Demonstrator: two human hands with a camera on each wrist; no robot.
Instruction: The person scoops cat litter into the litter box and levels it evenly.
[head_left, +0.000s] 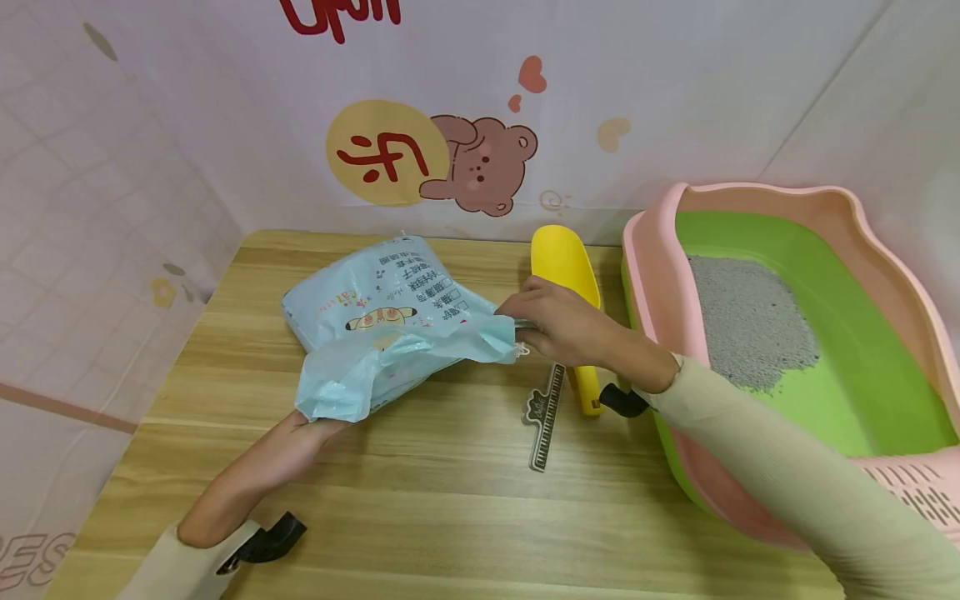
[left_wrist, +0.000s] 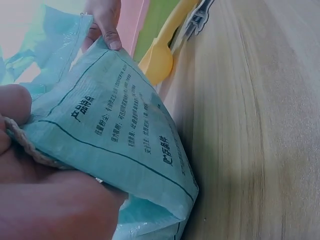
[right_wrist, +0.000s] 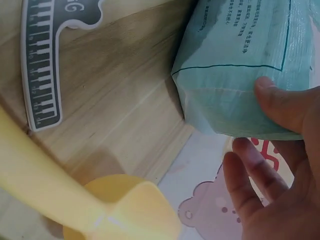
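A light blue plastic bag (head_left: 360,287) printed with a cartoon and dark lettering lies on the wooden table, its top edge turned toward me. My left hand (head_left: 311,437) grips the bag's near left corner; in the left wrist view a braided cord (left_wrist: 30,145) runs beside the fingers. At the opposite end of that edge my right hand (head_left: 558,321) pinches the bag, thumb on the printed side in the right wrist view. A yellow scoop (head_left: 564,258) lies partly hidden beneath the right hand. Beside its handle is a clip (head_left: 547,417) with a piano-key pattern.
At the right stands a pink and green litter box (head_left: 825,325) holding a heap of grey litter (head_left: 750,321). Its pink rim rises close by my right forearm. A white wall sheet (head_left: 675,100) with a bear print backs the wooden table (head_left: 450,500).
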